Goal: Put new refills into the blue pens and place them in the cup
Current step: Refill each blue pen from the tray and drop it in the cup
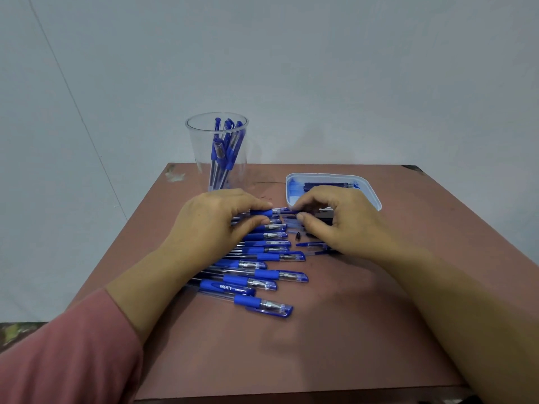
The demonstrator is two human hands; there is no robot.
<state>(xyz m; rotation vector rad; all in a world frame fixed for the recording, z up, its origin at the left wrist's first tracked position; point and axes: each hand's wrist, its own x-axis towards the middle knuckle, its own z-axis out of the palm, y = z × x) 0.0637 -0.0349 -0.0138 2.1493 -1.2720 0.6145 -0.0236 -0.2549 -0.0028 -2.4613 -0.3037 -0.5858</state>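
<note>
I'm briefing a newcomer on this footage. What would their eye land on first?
Two hands at centre: the left hand grips one blue pen, the right hand pinches its front end. Nearer lies a fanned row of pens; behind stand a clear cup holding pens, left, and a white tray of refills, right.

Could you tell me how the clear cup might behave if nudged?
The cup is tall and narrows toward its base, so it probably tips easily. It looks like thin clear plastic, so likely light. The pens inside lean against its rim, which may add top weight.
</note>
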